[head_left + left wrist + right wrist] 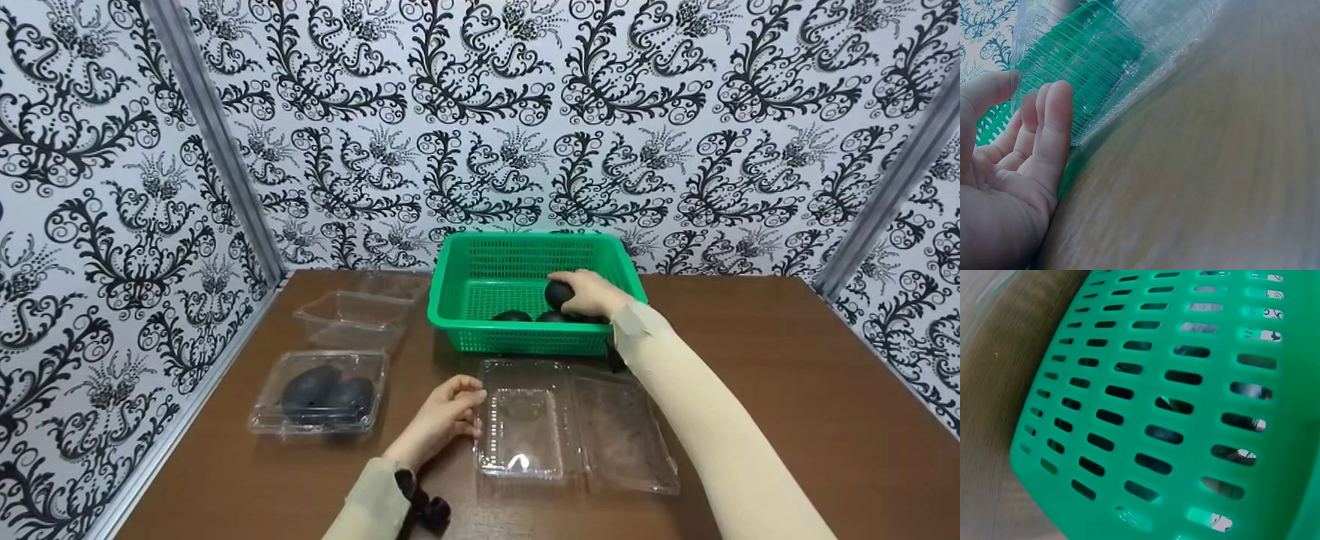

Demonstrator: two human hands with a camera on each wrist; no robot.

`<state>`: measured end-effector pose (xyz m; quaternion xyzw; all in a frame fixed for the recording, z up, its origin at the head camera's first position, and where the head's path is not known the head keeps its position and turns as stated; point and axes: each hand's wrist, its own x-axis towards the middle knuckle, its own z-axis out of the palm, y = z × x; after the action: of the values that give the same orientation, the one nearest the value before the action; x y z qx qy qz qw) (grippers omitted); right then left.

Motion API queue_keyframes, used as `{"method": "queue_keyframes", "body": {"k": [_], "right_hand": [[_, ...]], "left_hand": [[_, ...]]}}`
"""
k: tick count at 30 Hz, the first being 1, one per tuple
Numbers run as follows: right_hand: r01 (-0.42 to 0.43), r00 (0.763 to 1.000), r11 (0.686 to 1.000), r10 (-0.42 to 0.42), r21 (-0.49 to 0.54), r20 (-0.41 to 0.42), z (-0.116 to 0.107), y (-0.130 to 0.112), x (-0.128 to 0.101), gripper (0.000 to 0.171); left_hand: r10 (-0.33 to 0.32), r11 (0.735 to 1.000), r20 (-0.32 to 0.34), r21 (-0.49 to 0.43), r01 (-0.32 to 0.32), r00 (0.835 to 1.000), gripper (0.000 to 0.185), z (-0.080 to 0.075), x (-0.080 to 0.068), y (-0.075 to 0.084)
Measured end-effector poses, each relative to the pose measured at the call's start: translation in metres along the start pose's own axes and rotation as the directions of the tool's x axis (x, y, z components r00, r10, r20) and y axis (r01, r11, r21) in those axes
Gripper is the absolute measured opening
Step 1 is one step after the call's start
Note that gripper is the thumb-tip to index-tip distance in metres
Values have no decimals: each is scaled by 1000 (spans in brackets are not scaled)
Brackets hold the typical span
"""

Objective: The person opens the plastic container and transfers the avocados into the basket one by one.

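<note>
While I watched, my right hand [592,294] was curled around a dark round avocado [559,293] inside the green plastic basket [480,264] at the back of the brown counter [787,390]. My left hand [444,416], fingers loose, touched the open clear plastic box [525,420] just in front.

A closed clear clamshell box [321,394] lies on the brown wooden table [787,390] just left of the left hand [442,416], with two dark avocados [307,386] side by side inside it. Beyond that box, farther from the left hand and well to the left of the right hand [592,292], sits an empty clear plastic container [352,319]. Black-and-white floral wallpaper [525,112] rises behind and to both sides, and grey metal corner posts [217,142] mark the corners.
</note>
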<state>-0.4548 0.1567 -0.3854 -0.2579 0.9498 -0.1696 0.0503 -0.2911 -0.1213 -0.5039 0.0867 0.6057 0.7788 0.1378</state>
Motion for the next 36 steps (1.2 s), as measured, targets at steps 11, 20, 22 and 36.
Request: {"method": "queue_keyframes", "body": {"k": [11, 20, 22, 36], "right_hand": [[16, 1000, 1000, -16, 7, -5, 2, 3, 0, 64], [46, 998, 999, -46, 14, -39, 4, 5, 0, 67], [56, 997, 998, -56, 11, -48, 4, 5, 0, 67], [16, 1000, 1000, -16, 5, -20, 5, 9, -2, 56]], "left_hand": [[-1, 1000, -11, 1, 1, 1000, 33, 1, 0, 0], [1, 1000, -8, -14, -1, 1000, 26, 1, 0, 1], [4, 1000, -7, -16, -4, 1000, 25, 1, 0, 1], [-4, 1000, 5, -10, 4, 1000, 34, 1, 0, 0]]}}
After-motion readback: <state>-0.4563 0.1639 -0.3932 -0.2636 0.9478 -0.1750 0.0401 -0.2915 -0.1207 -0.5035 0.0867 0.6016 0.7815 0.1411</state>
